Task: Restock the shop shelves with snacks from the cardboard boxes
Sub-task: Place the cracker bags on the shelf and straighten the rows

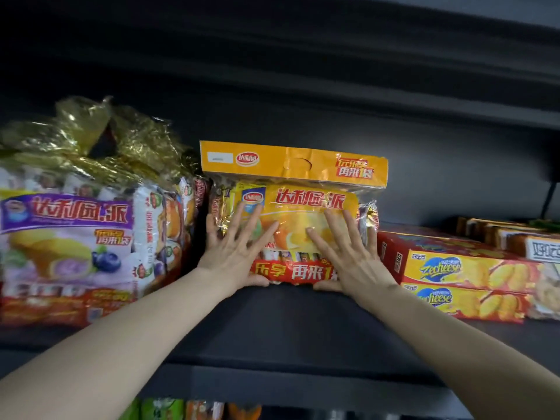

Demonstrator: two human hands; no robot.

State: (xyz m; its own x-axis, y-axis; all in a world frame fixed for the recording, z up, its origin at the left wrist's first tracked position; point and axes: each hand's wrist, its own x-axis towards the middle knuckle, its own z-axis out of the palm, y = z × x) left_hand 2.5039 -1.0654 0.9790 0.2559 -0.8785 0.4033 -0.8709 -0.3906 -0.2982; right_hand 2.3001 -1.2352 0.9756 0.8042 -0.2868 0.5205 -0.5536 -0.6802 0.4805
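Left hand [235,253] and right hand [348,259] press straight-fingered on yellow bag [303,189]; bare shelf [288,322] in front

The spread fingers of the left hand [231,253] and the right hand [351,259] covered much of the printed pie picture on the front of the yellow-orange plastic bag of pies [303,201]. The small wrapped packets inside it showed only in a strip between the palms. The print on the small white label [220,158] on its header was too small to read. The purple-and-white plastic snack bag with a gold foil top [66,237] ran off the left edge, its lower print blurred. The stacked yellow-and-red cardboard cracker boxes [454,268] were cut by the right edge, as were the tan boxes [491,234] behind them. Green and orange packets [163,410] on the shelf below showed only their tops at the bottom edge.
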